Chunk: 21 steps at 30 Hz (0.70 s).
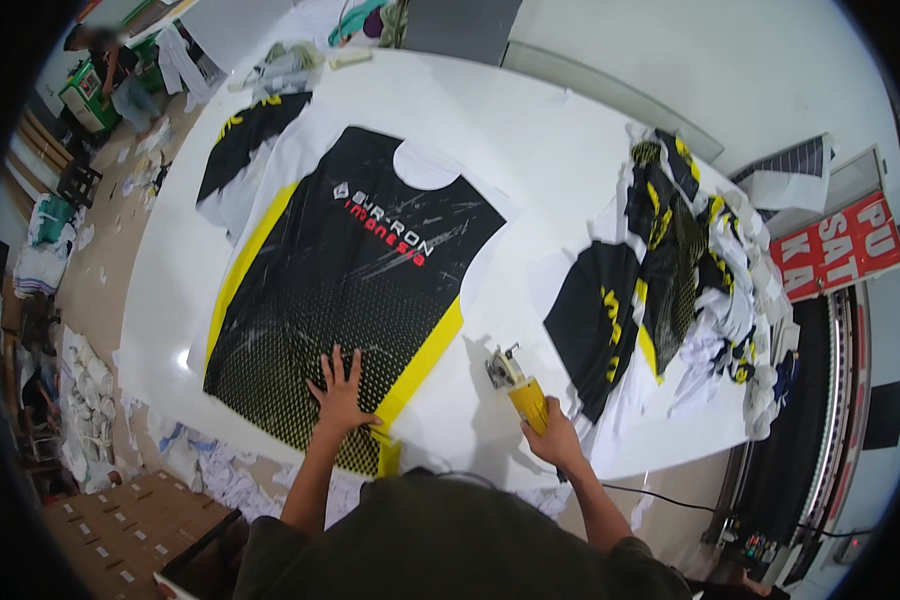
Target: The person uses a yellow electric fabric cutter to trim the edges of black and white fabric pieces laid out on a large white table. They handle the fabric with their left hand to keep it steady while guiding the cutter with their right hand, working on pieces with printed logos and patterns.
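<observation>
A black shirt panel [370,270] with yellow side bands and a dotted fade lies flat on a white table. My left hand [342,398] presses on its lower part with fingers spread. To the right of the panel, my right hand [553,437] is wrapped round the yellow body of an electric rotary fabric cutter [527,400]. The cutter's metal head [504,368] points away from me, over the white tabletop and apart from the panel. A cord trails from behind my right hand. White fabric shows along the panel's neck and right edge.
Cut black and yellow pieces [600,320] and a heap of scraps [725,300] lie on the right of the table [530,200]. Another black piece [255,135] rests at the far left. Cartons [140,530] and scraps cover the floor. A person [122,80] stands far left.
</observation>
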{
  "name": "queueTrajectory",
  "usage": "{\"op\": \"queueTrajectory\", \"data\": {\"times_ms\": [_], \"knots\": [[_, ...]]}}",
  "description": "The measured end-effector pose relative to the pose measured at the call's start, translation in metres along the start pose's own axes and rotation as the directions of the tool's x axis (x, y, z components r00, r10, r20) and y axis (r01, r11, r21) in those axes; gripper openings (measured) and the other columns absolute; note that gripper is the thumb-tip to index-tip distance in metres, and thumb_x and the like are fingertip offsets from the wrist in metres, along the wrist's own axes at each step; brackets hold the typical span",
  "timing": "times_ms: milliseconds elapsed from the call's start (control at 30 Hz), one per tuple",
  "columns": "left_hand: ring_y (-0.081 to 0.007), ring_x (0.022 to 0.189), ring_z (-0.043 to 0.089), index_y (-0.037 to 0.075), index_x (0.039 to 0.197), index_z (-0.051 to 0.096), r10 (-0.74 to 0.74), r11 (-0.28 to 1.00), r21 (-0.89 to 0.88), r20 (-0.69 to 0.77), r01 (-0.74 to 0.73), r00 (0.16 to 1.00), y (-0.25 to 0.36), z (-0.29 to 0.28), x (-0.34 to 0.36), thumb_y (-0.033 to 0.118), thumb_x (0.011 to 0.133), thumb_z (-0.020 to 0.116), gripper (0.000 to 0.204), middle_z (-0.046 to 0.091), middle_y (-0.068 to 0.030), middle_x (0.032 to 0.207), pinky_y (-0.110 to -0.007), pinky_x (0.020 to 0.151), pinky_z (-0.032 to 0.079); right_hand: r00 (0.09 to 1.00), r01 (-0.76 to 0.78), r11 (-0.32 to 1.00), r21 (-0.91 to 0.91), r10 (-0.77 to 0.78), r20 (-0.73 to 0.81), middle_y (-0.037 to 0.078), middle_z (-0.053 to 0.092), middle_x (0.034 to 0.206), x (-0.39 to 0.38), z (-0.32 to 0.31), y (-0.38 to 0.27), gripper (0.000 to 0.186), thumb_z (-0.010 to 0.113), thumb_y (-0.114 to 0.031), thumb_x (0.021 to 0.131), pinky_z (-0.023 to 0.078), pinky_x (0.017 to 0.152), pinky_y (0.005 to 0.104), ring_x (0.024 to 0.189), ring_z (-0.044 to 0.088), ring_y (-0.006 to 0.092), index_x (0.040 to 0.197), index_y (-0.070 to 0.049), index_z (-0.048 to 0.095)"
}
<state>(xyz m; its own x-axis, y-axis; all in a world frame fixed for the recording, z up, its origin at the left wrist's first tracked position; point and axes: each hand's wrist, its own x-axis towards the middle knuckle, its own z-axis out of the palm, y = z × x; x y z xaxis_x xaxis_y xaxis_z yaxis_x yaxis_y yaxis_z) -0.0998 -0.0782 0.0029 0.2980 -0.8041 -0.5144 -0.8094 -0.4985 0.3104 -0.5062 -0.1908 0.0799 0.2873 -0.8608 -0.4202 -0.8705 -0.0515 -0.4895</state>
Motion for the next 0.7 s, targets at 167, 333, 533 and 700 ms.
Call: {"op": "queueTrajectory", "data": {"times_ms": [167,333,533,700], "knots": [[-0.0481,0.157,-0.007,0.026,0.168,0.005,0.040,0.998,0.040,-0.007,-0.040,0.999,-0.028,0.004,-0.024,0.048,0.038,0.101,0.162,-0.009,-0.0172,0.173,-0.087,0.109,0.011,1.000,0.013,0.999,-0.034,-0.012,0.020,0.037,0.065,0.110,-0.023,0.025,-0.033,0.062,0.071,-0.029,0.091,0.055,0.081,0.0568,0.095,0.067,0.0542,0.132,0.002,0.037],[-0.0478,0.157,-0.008,0.024,0.168,0.008,0.067,0.998,0.022,-0.019,-0.067,0.998,-0.028,0.005,-0.027,0.043,0.039,0.102,0.160,-0.009,-0.0165,0.173,-0.087,0.109,0.011,0.993,0.104,0.994,-0.039,-0.106,-0.046,0.038,0.065,0.104,0.005,0.045,-0.054,0.059,0.070,-0.027,0.092,0.055,0.080,0.0579,0.092,0.066,0.0550,0.130,0.005,0.037],[-0.0461,0.158,-0.010,0.025,0.167,0.008,0.070,0.998,0.002,-0.013,-0.070,0.997,-0.030,0.004,-0.027,0.041,0.038,0.102,0.160,-0.011,-0.0160,0.173,-0.087,0.109,0.009,0.983,0.126,0.989,-0.075,-0.135,-0.125,0.039,0.065,0.099,0.031,0.060,-0.072,0.057,0.070,-0.026,0.091,0.054,0.078,0.0585,0.090,0.066,0.0557,0.127,0.005,0.038],[-0.0460,0.158,-0.010,0.026,0.168,0.007,0.074,0.997,0.002,-0.017,-0.074,0.997,-0.034,0.006,-0.024,0.041,0.040,0.102,0.160,-0.011,-0.0161,0.173,-0.087,0.110,0.008,0.985,0.118,0.990,-0.075,-0.126,-0.121,0.040,0.065,0.096,0.035,0.059,-0.078,0.056,0.070,-0.026,0.091,0.054,0.078,0.0587,0.088,0.066,0.0564,0.125,0.006,0.038]]}}
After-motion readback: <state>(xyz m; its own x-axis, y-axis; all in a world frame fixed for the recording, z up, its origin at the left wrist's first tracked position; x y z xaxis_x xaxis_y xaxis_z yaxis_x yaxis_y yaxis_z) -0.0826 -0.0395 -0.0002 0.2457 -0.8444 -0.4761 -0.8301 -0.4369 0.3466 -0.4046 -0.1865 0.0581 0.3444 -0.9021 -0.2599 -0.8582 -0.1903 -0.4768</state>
